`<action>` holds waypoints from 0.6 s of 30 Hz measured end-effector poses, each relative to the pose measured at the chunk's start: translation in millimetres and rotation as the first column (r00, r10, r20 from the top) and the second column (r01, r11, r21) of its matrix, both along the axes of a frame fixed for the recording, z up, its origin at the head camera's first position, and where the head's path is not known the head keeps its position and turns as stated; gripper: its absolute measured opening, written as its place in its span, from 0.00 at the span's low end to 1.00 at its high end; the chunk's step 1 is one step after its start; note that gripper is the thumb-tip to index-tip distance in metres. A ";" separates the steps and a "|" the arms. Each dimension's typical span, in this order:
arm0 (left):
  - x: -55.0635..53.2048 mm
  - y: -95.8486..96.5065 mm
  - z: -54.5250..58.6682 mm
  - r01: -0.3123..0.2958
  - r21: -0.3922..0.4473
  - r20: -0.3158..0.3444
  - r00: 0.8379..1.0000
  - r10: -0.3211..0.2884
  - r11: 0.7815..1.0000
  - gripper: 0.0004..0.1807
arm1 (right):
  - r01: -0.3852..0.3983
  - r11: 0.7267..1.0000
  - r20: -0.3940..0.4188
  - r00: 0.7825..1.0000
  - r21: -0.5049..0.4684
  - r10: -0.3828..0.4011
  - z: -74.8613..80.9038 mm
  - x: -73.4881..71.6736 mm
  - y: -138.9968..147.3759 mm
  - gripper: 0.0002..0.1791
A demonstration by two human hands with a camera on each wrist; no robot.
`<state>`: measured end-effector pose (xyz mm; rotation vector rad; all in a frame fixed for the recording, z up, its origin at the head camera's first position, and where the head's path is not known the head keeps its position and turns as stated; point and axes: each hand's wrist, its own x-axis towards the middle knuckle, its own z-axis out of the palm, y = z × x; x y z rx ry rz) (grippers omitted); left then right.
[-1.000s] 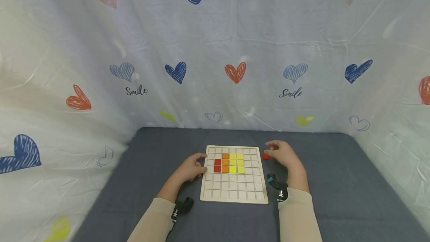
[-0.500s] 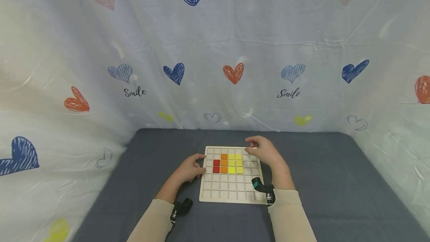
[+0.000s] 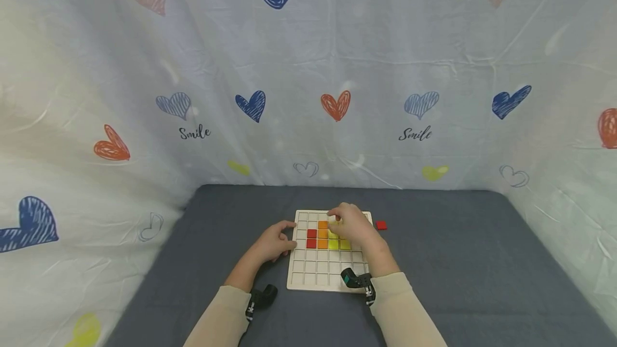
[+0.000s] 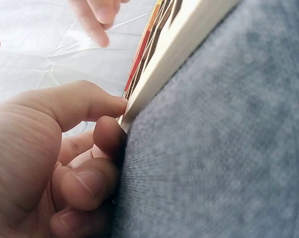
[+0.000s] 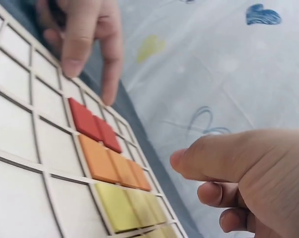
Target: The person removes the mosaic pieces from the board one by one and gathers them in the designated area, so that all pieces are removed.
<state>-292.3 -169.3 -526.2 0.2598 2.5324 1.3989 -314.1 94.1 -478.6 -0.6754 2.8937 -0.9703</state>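
A wooden grid board [image 3: 315,277] lies on the table, with coloured tiles in its cells. Two red tiles [image 3: 311,239] sit left of a column of three orange tiles [image 3: 322,234]. Yellow tiles [image 3: 345,245] to their right are partly covered by my right hand [image 3: 354,225], which hovers over the upper middle of the board, thumb and index tip apart. I cannot tell whether it holds a tile. My left hand [image 3: 271,241] touches the board's left rim with thumb and index finger, its other fingers bent beside the edge. Another red tile [image 3: 381,225] lies off the board's right side.
The dark grey cloth-covered table [image 3: 482,261] spreads around the board. A pale curtain [image 3: 366,42] printed with hearts and the word "Smile" hangs behind and at both sides. Black wrist cameras [image 3: 354,278] are strapped to both wrists.
My right hand has moved left from the red tile beside the board to above the yellow tiles, leaving that red tile in plain sight. My left hand has stayed at the rim.
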 end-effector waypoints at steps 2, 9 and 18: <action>-0.1 -0.2 -0.6 -0.001 0.001 -0.001 1.000 0.001 1.000 0.32 | 0.009 0.999 -0.020 1.000 0.048 -0.008 -4.3 0.3 -4.9 0.18; -0.9 0.0 -0.2 -0.011 0.009 0.002 1.000 0.011 1.000 0.32 | 0.108 0.967 -0.113 0.990 0.229 -0.084 -21.2 0.6 -16.5 0.18; -0.7 0.8 -1.2 -0.013 0.005 0.000 1.000 0.013 1.000 0.32 | 0.164 0.958 -0.195 0.974 0.235 -0.119 -25.7 2.9 -19.1 0.14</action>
